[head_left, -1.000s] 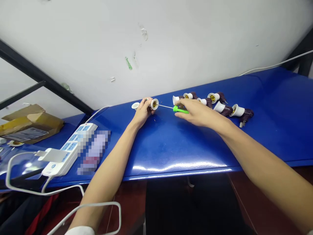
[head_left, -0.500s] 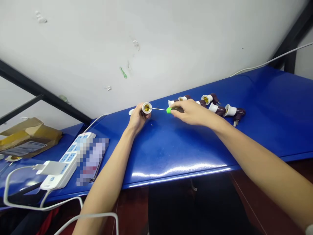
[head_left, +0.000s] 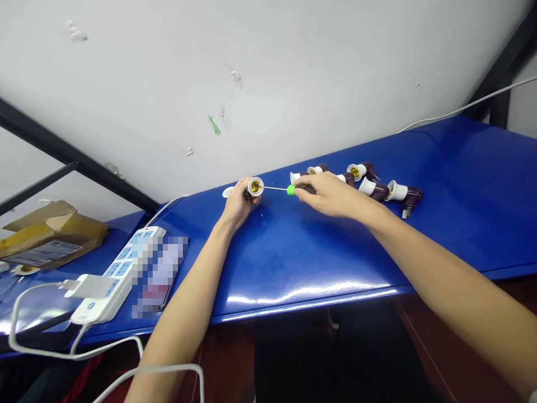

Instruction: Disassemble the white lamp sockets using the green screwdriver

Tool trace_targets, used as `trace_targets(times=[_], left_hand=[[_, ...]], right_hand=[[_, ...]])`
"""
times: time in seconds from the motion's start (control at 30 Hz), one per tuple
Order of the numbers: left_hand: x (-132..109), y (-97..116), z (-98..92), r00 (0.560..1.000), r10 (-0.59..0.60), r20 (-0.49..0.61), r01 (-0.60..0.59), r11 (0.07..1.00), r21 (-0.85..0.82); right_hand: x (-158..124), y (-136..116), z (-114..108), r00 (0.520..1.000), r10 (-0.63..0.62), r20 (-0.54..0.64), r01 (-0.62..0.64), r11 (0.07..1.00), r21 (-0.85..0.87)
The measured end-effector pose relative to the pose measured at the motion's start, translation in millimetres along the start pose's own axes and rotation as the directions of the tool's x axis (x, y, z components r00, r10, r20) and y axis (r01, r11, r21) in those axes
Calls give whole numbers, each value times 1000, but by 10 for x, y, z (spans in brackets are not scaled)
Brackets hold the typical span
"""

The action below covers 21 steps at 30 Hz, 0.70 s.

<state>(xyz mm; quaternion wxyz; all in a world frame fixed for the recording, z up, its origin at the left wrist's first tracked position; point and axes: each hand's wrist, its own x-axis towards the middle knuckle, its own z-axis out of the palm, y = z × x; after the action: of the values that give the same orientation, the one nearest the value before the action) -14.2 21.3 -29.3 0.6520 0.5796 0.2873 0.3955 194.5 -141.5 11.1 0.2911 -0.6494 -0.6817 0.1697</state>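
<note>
My left hand (head_left: 239, 205) is closed around a lamp socket (head_left: 255, 186), white-rimmed with a brass inside and a dark brown body mostly covered by my fingers. Its open mouth is turned to the right. In my right hand (head_left: 329, 193) is a screwdriver (head_left: 291, 190) with a green and dark handle; its thin shaft runs left, and the tip is inside the socket's mouth. Just beyond my left hand lies a small white round piece (head_left: 227, 192). Several more white and brown lamp sockets (head_left: 397, 191) with plug pins lie around and to the right of my right hand.
A white power strip (head_left: 119, 277) with a plugged-in charger (head_left: 89, 286) and a phone (head_left: 161, 274), partly pixelated, lie at the left of the blue tabletop (head_left: 302, 252). Farther left is an opened cardboard box (head_left: 54, 235). White cables loop over the front edge; a wall stands behind.
My left hand and the socket have shifted slightly right in view. The screwdriver tip stays in the socket's mouth. The whole view has moved a little too.
</note>
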Motion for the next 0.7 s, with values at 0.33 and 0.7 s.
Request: trace_targets(times=[0.33, 0.7], left_hand=[[49, -137, -71, 998, 49, -37, -45, 993, 108], [41, -144, -23, 992, 14, -124, -14, 1000, 5]], right_hand=[[38, 252, 174, 998, -60, -4, 59, 988, -144], [62, 338, 181, 993, -61, -101, 54, 996, -70]])
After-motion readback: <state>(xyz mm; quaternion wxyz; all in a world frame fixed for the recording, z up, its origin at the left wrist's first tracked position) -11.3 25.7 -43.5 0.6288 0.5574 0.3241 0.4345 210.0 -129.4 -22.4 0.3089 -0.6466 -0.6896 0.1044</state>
